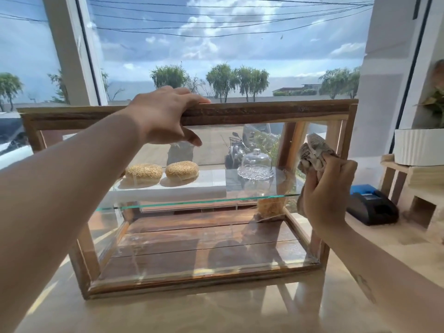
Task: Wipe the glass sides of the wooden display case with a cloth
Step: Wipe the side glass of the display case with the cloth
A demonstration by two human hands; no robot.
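Rectangular wooden-framed glass display case [240,114] on pale surface [168,313]. Left hand [165,116] grips top rail; right hand [329,188] clutches crumpled beige cloth [312,152] at right pane. Step: wiping right side; next, likely downward strokes.

So the display case [264,114] sits mid-frame on the counter [168,316] with the window [216,56] right behind it. Inside, a glass shelf [192,203] runs across, two buns [143,173] side by side on its left half and a glass dome [255,164] on its right. The left hand [163,114] holds the top rail left of centre, the right hand [326,188] holds the cloth [312,152] at the case's right end, and further right on the counter sits a small printer [372,207], with a wooden stand [394,179] carrying a planter [418,147] behind it.
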